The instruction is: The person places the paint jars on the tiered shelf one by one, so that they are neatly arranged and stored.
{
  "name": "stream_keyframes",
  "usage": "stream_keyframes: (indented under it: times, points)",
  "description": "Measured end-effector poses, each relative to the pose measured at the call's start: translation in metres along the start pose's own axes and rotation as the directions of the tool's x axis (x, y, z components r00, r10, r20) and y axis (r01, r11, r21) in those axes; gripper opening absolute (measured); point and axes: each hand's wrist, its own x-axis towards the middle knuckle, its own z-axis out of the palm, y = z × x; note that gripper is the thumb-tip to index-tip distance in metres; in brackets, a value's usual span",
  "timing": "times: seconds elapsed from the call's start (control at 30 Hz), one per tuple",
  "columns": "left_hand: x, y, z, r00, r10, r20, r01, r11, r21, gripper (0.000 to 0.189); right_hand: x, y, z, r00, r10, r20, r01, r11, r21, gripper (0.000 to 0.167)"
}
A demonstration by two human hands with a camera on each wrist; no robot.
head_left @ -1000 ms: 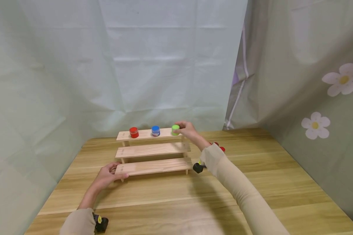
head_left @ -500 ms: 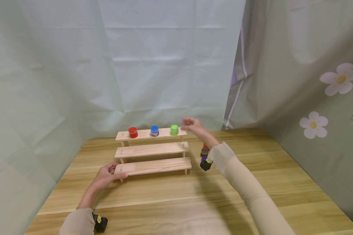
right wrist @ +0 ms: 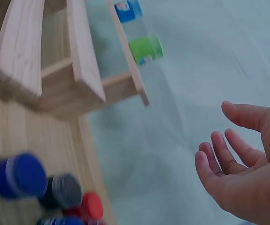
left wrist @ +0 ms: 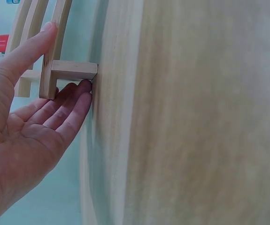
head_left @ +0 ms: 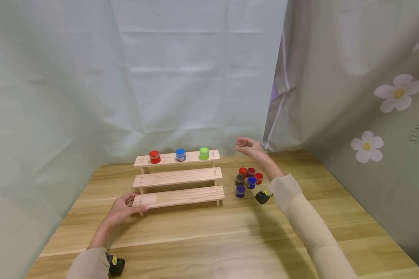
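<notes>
The wooden rack (head_left: pixel 178 177) is grasped at its lower left end by the fingers of the left hand (head_left: pixel 120 210), and the red jar (head_left: pixel 155 157), blue jar (head_left: pixel 180 155) and green jar (head_left: pixel 204 154), on the top shelf beyond those fingers, could be toppled if it were jerked. Nothing is held by the loosely bent fingers of the right hand (head_left: pixel 253 150); the six clustered jars (head_left: pixel 251 183) below them could be scattered by a careless reach. The cluster is blurred and cut off in the right wrist view.

Wooden rack (head_left: pixel 177 177) and clustered jars (head_left: pixel 251 182) obstruct; a gap (narrow) divides them.
</notes>
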Motion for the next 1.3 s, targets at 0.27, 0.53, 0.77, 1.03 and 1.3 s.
stream_keyframes:
  times: [0.27,0.53,0.77,1.03,1.3]
  points:
    - [0.001,0.000,-0.001,1.000,-0.003,0.009,0.003,1.000,0.010,0.079,-0.011,0.039,-0.033,0.994,0.085,-0.074,-0.076,0.990,0.116,0.054]
    - [0.000,0.002,0.000,0.999,-0.029,0.016,0.029,1.000,-0.008,0.080,-0.020,0.073,-0.049,0.984,0.141,-0.107,-0.119,0.975,0.190,0.055]
    - [-0.002,0.008,-0.001,0.999,-0.036,0.015,0.035,0.999,0.030,0.082,-0.025,0.094,-0.055,0.976,0.179,-0.122,-0.148,0.962,0.228,0.057]
    - [-0.002,0.008,0.000,0.999,-0.047,0.014,0.046,0.999,0.028,0.083,-0.031,0.117,-0.064,0.977,0.185,-0.108,-0.156,0.961,0.229,0.057]
    - [-0.001,0.007,0.000,0.999,-0.043,0.010,0.043,0.999,0.022,0.083,-0.035,0.132,-0.064,0.976,0.206,-0.073,-0.187,0.960,0.209,0.061]
